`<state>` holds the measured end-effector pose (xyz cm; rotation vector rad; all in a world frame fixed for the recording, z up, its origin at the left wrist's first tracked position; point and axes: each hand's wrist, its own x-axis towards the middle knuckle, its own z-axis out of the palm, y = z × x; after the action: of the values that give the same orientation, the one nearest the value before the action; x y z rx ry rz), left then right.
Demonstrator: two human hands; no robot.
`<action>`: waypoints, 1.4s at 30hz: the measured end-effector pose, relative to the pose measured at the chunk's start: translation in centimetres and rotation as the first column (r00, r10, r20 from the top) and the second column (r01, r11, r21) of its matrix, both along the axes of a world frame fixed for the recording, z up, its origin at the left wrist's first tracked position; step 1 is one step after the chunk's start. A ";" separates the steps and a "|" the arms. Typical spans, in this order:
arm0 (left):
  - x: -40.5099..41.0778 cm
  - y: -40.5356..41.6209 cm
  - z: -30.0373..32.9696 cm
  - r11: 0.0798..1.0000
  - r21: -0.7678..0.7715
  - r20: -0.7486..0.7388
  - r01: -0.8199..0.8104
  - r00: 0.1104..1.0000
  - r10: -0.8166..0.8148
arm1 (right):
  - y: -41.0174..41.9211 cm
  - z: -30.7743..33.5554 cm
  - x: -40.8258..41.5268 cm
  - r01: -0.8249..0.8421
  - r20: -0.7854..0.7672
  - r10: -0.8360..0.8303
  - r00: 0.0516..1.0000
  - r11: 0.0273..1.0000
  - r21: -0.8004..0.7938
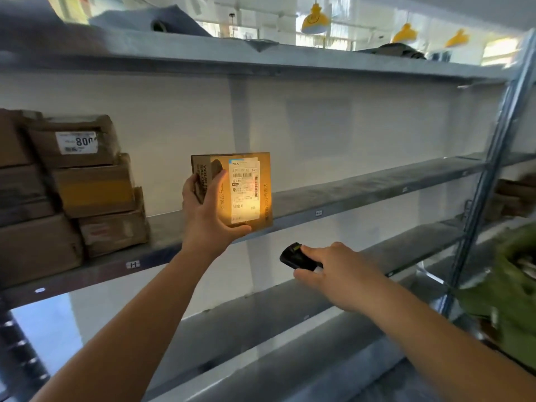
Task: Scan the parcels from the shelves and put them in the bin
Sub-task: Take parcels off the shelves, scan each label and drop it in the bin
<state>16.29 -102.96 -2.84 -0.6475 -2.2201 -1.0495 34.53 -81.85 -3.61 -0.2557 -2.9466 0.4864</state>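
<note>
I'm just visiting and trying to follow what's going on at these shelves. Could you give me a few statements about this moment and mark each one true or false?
1. The left hand holds a cardboard box. True.
2. The right hand is empty. False: it grips a black scanner.
3. A warm light falls on the box's label. True.
4. The scanner touches the box. False: it is held apart, below and to the right of it.
5. More parcels are stacked on the shelf to the left. True.
6. The box has no label. False: a white label with barcodes faces the camera.
</note>
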 end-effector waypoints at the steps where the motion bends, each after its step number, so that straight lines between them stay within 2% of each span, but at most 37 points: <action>1: 0.0 -0.1 0.0 1.000 0.005 0.000 -0.004 1.000 0.004 | 0.0 -0.2 0.1 0.004 0.002 -0.004 1.000 1.000 0.000; 23: 0.8 0.8 -0.2 0.999 -0.042 -0.080 -0.018 0.997 0.015 | 0.6 -1.0 2.4 0.038 0.025 -0.038 0.999 0.999 -0.006; 32: 0.0 0.9 -0.5 1.000 -0.026 -0.073 -0.012 0.997 0.010 | 0.3 -1.0 2.6 0.026 -0.046 -0.025 0.999 1.000 0.009; 42: -0.2 1.1 -0.5 0.998 -0.040 -0.089 -0.041 0.995 0.037 | 1.0 -1.5 2.1 0.033 -0.029 -0.032 0.999 0.999 0.012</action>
<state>16.04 -101.87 -3.31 -0.6536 -2.1748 -0.9395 36.61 -80.90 -5.09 -0.2920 -2.9113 0.4633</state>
